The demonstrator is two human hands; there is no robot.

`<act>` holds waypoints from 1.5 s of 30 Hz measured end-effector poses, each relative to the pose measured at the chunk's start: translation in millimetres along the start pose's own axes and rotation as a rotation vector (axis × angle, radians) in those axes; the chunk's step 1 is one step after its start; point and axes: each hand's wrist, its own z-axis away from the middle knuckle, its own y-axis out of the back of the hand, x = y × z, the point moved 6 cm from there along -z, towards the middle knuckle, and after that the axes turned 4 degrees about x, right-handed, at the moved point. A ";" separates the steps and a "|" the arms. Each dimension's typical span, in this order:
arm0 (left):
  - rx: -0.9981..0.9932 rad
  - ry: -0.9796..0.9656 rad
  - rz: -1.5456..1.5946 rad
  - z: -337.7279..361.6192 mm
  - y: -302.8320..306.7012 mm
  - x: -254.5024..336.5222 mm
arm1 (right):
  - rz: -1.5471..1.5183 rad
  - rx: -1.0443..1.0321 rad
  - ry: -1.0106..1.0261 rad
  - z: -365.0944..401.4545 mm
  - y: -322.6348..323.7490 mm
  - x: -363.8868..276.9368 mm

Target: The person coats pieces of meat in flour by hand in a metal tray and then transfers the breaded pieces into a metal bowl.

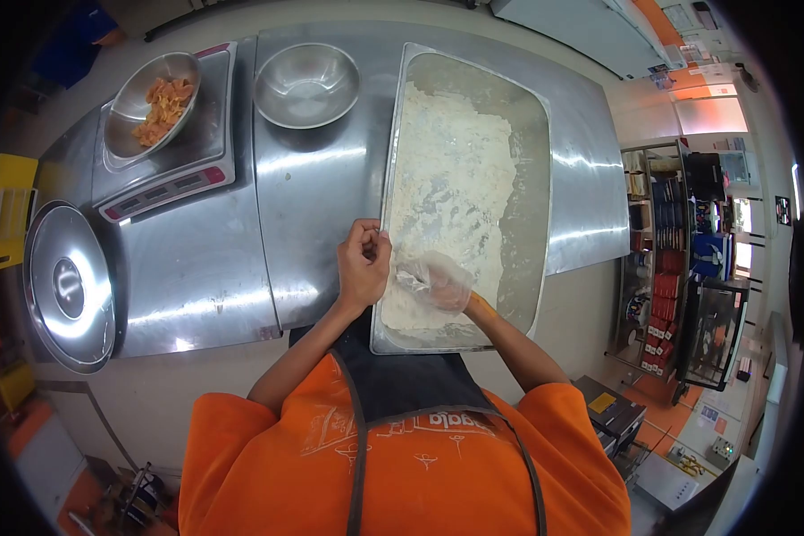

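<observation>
A large metal tray [542,205] lies on the steel table, with white flour [456,170] spread unevenly over its bottom. My left hand [364,265] is bare, its fingers curled closed at the tray's left rim; whether it grips the rim or something small is hidden. Over the flour near the tray's front left, my right hand [439,282] wears a clear plastic glove. Its fingers are drawn together around something whitish that I cannot make out.
An empty steel bowl [307,86] stands left of the tray. Further left, a scale [174,189] bears a bowl of orange pieces [164,109]. A round metal lid or basin [68,284] sits at the table's left edge, near a yellow board [9,213]. Shelves [665,259] stand at right.
</observation>
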 end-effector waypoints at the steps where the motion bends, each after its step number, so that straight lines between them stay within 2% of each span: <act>1: 0.000 0.001 0.005 0.4 -0.3 -0.1 | -0.212 -0.152 -0.109 5.8 -7.6 4.9; 2: -0.004 0.005 0.004 0.8 0.0 2.1 | -0.208 -0.155 -0.111 8.8 -1.5 11.2; 4: -0.004 0.008 0.003 2.4 0.3 2.7 | -0.585 0.154 0.035 19.7 38.7 34.2; 6: 0.007 0.009 -0.007 1.3 0.0 4.4 | -0.329 0.331 -0.243 27.7 30.5 158.5; 7: -0.012 -0.011 -0.018 1.1 -0.8 5.9 | -0.267 0.128 -0.402 35.4 25.7 146.9; 8: 0.000 -0.004 0.012 2.1 -1.3 3.7 | -0.272 -0.031 -0.403 37.1 16.9 117.1; 10: -0.014 -0.020 0.039 3.3 -4.6 -0.1 | -0.299 -0.122 -0.235 22.6 -7.7 83.8; 13: 0.000 -0.039 0.017 4.1 -1.6 -1.9 | -0.303 0.037 -0.021 -14.5 -30.7 41.0; 17: -0.017 -0.020 -0.054 3.7 -0.1 4.2 | -0.311 0.427 0.050 -52.8 -14.6 25.1; 19: 0.040 -0.011 0.023 4.1 -2.4 1.4 | -0.081 0.450 -0.002 -57.4 -0.5 36.1; 22: 0.006 -0.018 -0.016 3.3 -1.7 2.4 | 0.433 0.253 -0.155 -52.3 25.2 49.5; 23: -0.003 -0.001 -0.027 3.8 -0.6 1.2 | 0.412 0.268 -0.162 -47.9 33.3 40.3; 25: -0.012 -0.005 -0.031 3.6 -5.1 2.8 | 0.316 0.042 -0.104 -38.7 54.9 14.7; 26: 0.005 -0.005 -0.023 4.7 -2.5 4.0 | 0.280 0.067 -0.106 -36.6 68.7 6.1; 28: -0.014 -0.017 -0.061 6.4 -3.0 6.2 | -0.570 0.144 0.066 -36.8 98.6 -11.1; 29: -0.006 -0.019 -0.066 5.8 -3.5 7.2 | -0.587 0.175 0.074 -49.4 97.7 1.4; 31: -0.022 -0.040 -0.055 8.0 -3.5 12.5 | -0.373 0.540 0.095 -96.0 103.0 59.5; 32: -0.011 -0.044 -0.023 8.9 -5.8 13.5 | 0.088 0.601 0.426 -116.9 70.4 71.5; 33: -0.019 -0.102 -0.014 6.8 -2.0 4.3 | 0.549 0.801 0.727 -129.5 33.5 88.0; 34: -0.033 -0.123 0.000 6.7 -3.4 3.2 | 0.091 0.623 0.412 -120.1 25.0 71.4; 35: -0.040 -0.139 -0.048 5.7 -0.8 -0.5 | -0.143 0.631 0.361 -106.3 7.5 63.6; 36: -0.029 -0.125 -0.030 7.2 -3.0 2.1 | -0.135 0.690 0.497 -111.8 -23.8 74.3; 38: -0.017 -0.098 -0.033 7.1 -3.3 0.5 | -0.037 0.500 0.283 -97.2 -52.1 69.8; 39: -0.014 -0.086 -0.057 6.4 -1.5 -4.7 | 0.143 0.287 0.160 -77.7 -50.2 56.2; 40: -0.023 -0.070 -0.041 7.6 -1.7 -6.0 | 0.105 0.180 0.151 -56.2 -47.7 45.6; 41: -0.025 -0.054 -0.028 8.2 -2.3 -5.6 | 0.120 0.206 0.130 -45.1 -42.9 53.3; 43: -0.026 -0.084 -0.052 9.0 0.1 -0.9 | 0.094 0.175 0.454 -27.2 -40.5 41.6; 44: 0.001 -0.100 -0.090 10.0 -2.0 0.8 | 0.144 0.173 0.177 -24.7 -16.8 45.6; 45: -0.002 -0.103 -0.074 9.8 -5.8 1.3 | 0.159 0.177 0.171 -34.3 9.4 52.1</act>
